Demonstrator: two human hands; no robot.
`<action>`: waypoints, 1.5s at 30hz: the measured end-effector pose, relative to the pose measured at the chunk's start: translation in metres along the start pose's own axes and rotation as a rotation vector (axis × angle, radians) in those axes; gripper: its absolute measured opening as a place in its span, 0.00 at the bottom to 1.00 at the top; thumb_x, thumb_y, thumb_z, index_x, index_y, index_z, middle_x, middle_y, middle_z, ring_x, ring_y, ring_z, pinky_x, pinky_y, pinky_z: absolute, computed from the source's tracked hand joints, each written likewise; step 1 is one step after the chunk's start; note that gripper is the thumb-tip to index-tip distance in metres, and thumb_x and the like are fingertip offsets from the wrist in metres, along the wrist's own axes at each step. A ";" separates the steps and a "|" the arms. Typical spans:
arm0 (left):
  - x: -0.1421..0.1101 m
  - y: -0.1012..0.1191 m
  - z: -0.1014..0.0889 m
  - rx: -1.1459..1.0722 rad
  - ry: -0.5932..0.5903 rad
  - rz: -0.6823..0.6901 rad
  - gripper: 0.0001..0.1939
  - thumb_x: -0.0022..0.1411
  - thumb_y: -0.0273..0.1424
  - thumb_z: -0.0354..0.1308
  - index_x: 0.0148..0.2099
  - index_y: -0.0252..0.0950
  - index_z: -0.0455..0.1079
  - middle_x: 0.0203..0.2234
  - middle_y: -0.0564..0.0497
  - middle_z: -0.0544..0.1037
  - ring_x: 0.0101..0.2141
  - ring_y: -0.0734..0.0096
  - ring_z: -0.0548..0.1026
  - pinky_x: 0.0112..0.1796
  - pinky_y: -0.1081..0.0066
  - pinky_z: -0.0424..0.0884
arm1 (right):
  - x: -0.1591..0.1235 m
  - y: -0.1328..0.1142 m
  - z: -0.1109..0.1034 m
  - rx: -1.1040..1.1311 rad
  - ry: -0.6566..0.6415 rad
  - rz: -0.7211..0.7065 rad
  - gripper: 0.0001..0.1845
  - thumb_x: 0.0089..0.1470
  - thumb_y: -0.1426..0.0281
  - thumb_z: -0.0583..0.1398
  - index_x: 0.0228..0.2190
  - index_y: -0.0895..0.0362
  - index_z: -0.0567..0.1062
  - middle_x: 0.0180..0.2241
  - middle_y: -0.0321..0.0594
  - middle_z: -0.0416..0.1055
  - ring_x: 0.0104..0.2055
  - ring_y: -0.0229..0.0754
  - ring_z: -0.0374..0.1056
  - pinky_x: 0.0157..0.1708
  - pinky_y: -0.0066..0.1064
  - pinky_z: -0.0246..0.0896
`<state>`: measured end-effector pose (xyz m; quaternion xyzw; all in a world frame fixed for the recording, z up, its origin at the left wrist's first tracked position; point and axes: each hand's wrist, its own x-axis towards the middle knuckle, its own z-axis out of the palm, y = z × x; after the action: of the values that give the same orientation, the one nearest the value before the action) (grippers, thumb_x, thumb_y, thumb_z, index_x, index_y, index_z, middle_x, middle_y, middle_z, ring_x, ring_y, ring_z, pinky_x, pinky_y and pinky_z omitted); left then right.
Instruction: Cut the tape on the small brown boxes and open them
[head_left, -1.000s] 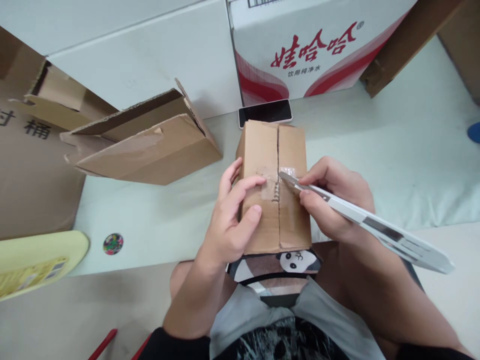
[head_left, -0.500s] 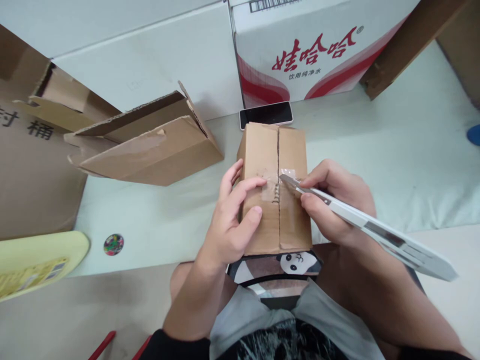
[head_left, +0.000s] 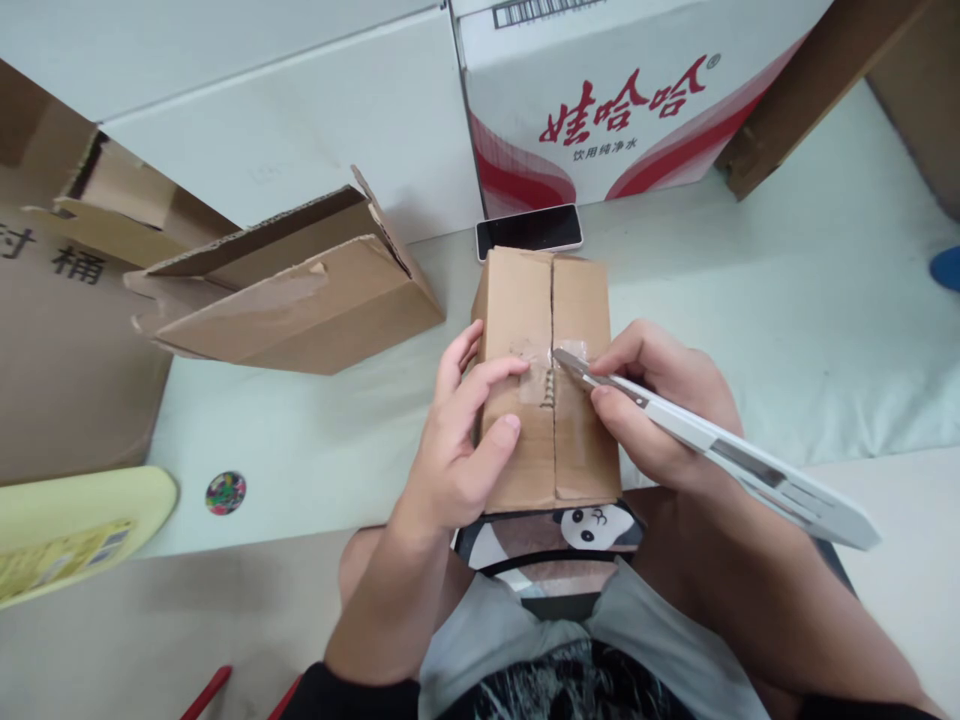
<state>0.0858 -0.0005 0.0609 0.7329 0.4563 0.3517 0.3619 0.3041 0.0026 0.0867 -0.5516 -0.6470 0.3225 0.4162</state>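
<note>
A small brown cardboard box (head_left: 521,290) sits in front of me, a narrow seam running down its top and clear tape (head_left: 574,349) across the middle. My left hand (head_left: 459,445) holds its left side, index finger and thumb resting on top, other fingers partly hidden along the edge. In my right hand (head_left: 667,390) is a white utility knife (head_left: 720,455), pinched near its front between thumb and fingers. The blade tip touches the box at the seam, beside the tape. Lower right, the knife's rear end sticks out past my wrist.
Behind the box lies a phone (head_left: 529,230). An opened cardboard box (head_left: 315,315) stands to the left, with a yellow container (head_left: 82,530) nearer me and a round colourful disc (head_left: 226,493). A white and red carton (head_left: 622,110) backs the table (head_left: 795,340).
The knife's rear end dips slightly, then swings up and left, while its tip stays near the seam. The left hand keeps its place on the box.
</note>
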 end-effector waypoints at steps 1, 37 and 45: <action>0.000 0.000 0.000 -0.001 -0.001 0.000 0.23 0.73 0.51 0.51 0.60 0.46 0.72 0.72 0.41 0.58 0.73 0.42 0.58 0.69 0.38 0.61 | 0.000 0.000 0.000 0.002 -0.001 -0.001 0.03 0.48 0.70 0.58 0.28 0.53 0.67 0.16 0.27 0.62 0.17 0.31 0.54 0.18 0.26 0.47; 0.000 -0.006 0.000 -0.055 0.021 -0.006 0.22 0.73 0.51 0.54 0.59 0.45 0.73 0.73 0.42 0.57 0.74 0.42 0.54 0.69 0.40 0.61 | -0.001 0.003 0.005 -0.007 -0.037 -0.033 0.03 0.50 0.73 0.58 0.30 0.52 0.69 0.18 0.26 0.63 0.19 0.32 0.55 0.21 0.27 0.49; 0.000 -0.005 0.000 -0.085 0.022 -0.014 0.21 0.72 0.50 0.55 0.59 0.45 0.73 0.73 0.42 0.58 0.75 0.43 0.53 0.70 0.41 0.59 | -0.001 0.003 0.006 -0.006 -0.040 0.009 0.02 0.50 0.71 0.57 0.29 0.52 0.68 0.18 0.27 0.62 0.19 0.32 0.54 0.21 0.28 0.49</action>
<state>0.0837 0.0015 0.0566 0.7097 0.4499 0.3765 0.3900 0.3006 0.0024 0.0812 -0.5492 -0.6536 0.3332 0.4001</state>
